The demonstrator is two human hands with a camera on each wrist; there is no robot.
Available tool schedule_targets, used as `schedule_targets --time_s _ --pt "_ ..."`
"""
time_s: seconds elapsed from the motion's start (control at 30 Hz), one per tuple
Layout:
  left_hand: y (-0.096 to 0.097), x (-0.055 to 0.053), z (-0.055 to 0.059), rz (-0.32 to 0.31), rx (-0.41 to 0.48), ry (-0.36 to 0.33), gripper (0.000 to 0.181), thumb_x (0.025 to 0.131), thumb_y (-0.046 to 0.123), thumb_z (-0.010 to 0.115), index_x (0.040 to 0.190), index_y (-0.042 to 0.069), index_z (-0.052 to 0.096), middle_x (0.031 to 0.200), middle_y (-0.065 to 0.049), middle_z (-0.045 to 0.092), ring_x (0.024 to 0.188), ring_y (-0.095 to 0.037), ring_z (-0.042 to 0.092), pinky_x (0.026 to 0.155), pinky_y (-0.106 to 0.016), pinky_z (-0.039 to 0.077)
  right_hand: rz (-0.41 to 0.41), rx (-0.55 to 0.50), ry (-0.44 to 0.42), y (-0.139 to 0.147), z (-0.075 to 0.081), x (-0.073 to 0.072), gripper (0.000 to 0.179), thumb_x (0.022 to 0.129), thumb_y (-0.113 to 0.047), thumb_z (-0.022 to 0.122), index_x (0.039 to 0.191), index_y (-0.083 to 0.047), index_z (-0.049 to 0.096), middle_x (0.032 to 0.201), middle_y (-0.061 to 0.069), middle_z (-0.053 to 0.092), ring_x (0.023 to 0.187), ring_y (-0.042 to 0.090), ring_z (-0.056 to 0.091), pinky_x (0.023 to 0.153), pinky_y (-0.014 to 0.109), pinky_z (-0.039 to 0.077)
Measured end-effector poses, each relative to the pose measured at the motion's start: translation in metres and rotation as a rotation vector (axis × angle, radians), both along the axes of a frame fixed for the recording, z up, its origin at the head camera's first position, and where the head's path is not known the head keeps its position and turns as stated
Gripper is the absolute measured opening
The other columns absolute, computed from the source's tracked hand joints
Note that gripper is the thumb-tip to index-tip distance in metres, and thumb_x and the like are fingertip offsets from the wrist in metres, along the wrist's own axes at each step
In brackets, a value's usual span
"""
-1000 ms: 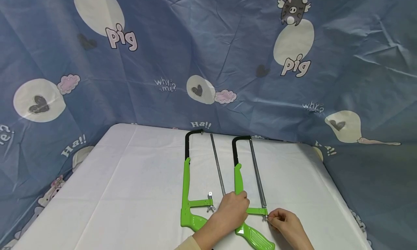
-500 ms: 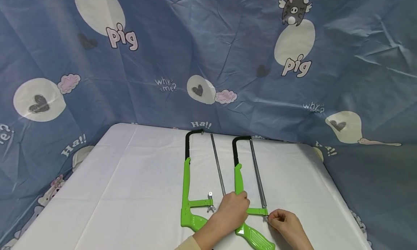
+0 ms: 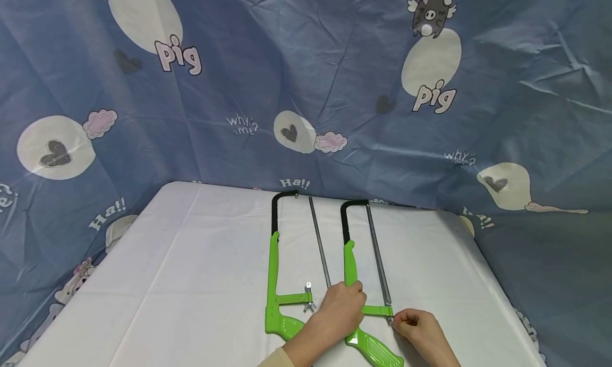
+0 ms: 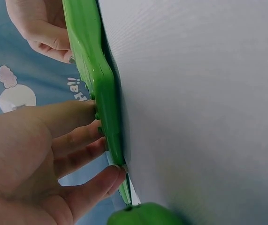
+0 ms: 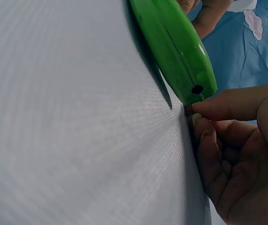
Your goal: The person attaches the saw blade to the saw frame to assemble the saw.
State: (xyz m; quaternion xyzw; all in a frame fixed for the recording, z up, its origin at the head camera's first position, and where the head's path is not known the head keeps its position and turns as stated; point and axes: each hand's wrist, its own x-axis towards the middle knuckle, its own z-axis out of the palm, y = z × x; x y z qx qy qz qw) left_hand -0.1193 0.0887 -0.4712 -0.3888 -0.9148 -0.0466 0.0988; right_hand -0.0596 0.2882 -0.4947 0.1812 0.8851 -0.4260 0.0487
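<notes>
The right-hand green hacksaw (image 3: pixel 350 263) lies flat on the white table, a grey blade (image 3: pixel 379 255) fixed along its open side. My left hand (image 3: pixel 340 313) grips its frame; in the left wrist view, fingers and thumb hold opposite sides of the green frame (image 4: pixel 106 101). Thumb and forefinger of my right hand (image 3: pixel 423 335) pinch the small metal wing nut (image 3: pixel 391 321) at the blade's near end. In the right wrist view the green handle (image 5: pixel 176 47) stands in front of the pinching fingertips, and the nut is mostly hidden.
A second green hacksaw (image 3: pixel 272 274) without a blade lies to the left, its own wing nut (image 3: pixel 309 305) showing. Between the saws is a loose grey blade (image 3: pixel 319 240), its near end hidden by my left hand. Blue printed cloth (image 3: pixel 229 91) hangs behind the table.
My right fingers have shifted very slightly nearer to me at the wing nut. The left hand, both hacksaws and the loose blade stay where they were.
</notes>
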Motion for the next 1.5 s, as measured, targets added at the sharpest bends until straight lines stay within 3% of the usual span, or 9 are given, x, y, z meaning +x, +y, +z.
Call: schedule_targets --time_s 0.5,1.1,1.5 --pt "-0.0006 -0.0003 0.0007 0.014 -0.011 0.003 0.019 0.082 0.036 0.076 0.085 0.017 0.074 0.08 0.006 0.057 0.059 -0.011 0.049 0.047 -0.02 0.043 0.017 -0.005 -0.01 0.0008 -0.0006 -0.0003 0.009 0.077 -0.007 0.071 0.083 -0.002 0.073 0.077 0.003 0.07 0.07 0.015 0.057 0.06 0.025 0.047" --pt "-0.0006 0.0 -0.0007 0.006 -0.03 0.011 0.021 0.083 0.038 0.076 0.087 0.018 0.074 0.08 0.006 0.058 0.06 -0.01 0.049 0.048 -0.019 0.043 0.069 -0.05 -0.043 0.0027 0.0012 0.0024 0.024 0.078 -0.021 0.081 0.086 -0.001 0.069 0.073 0.003 0.064 0.069 0.016 0.053 0.06 0.025 0.043" --pt "-0.0006 -0.0005 -0.0006 0.007 -0.013 -0.004 0.021 0.083 0.037 0.076 0.087 0.017 0.075 0.08 0.006 0.057 0.06 -0.01 0.05 0.048 -0.019 0.044 0.01 -0.005 -0.051 0.0003 0.0005 0.0003 0.027 0.084 -0.031 0.076 0.083 -0.004 0.072 0.066 0.001 0.059 0.064 0.015 0.051 0.056 0.025 0.041"
